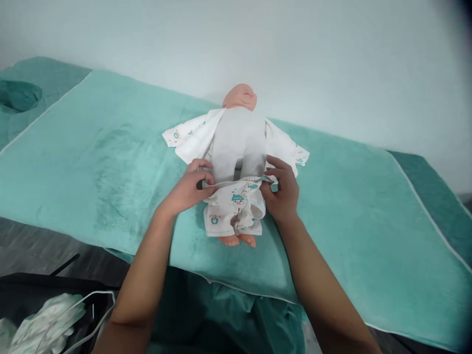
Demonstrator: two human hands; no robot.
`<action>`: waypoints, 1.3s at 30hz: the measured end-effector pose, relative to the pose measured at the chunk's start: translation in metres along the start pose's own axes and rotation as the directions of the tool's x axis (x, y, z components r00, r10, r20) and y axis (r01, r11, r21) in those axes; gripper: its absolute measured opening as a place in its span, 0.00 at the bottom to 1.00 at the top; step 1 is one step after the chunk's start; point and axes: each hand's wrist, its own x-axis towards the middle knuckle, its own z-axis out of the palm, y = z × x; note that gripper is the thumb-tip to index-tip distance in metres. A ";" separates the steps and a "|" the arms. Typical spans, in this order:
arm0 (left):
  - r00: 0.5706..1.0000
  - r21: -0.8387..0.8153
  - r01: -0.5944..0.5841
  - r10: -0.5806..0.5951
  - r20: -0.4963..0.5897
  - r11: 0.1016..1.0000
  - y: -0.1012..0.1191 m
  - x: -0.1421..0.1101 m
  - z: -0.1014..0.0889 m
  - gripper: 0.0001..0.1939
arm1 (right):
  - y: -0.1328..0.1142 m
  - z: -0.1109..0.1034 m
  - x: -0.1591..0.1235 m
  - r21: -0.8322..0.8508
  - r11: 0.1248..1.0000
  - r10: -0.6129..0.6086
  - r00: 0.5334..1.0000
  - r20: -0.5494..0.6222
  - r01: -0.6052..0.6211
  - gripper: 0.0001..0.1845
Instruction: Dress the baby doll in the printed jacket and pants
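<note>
A doll (236, 135) is laid on its back across the middle of a green-covered bed (350, 211), head to the far side and feet (230, 241) to the near side, so that both its sides can be reached equally. Patterned trousers (217, 219) are found bunched about the lower legs, the feet showing below the hems. The left side of the waistband (239, 182) is pinched between the thumb and fingers of the left hand (191, 189); the right side is gripped likewise by the right hand (283, 189). The band is presumably held at both sides to be kept spread and level. A white shirt (199, 135) is left open, its sleeves spread outward, so the torso is uncovered; whether arms are inside cannot be told. Pale cloth (51, 319) is noted at near left.
</note>
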 end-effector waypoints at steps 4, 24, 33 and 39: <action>0.997 0.033 -0.019 0.021 -0.078 0.999 0.002 0.011 0.001 0.06 | -0.007 0.000 0.014 0.066 0.996 0.053 0.998 0.024 -0.055 0.08; 0.942 -0.305 0.327 -0.333 0.034 0.894 -0.021 0.065 -0.017 0.13 | 0.050 -0.002 0.069 0.551 0.552 0.391 0.778 0.492 -0.626 0.23; 0.927 -0.336 0.371 -0.323 0.190 0.866 -0.022 0.056 -0.028 0.14 | 0.046 -0.013 0.065 0.510 0.544 0.312 0.724 0.615 -0.667 0.17; 0.956 -0.504 0.278 -0.285 0.065 0.818 -0.024 0.058 -0.016 0.14 | 0.037 0.000 0.066 0.604 0.578 0.355 0.836 0.419 -0.548 0.11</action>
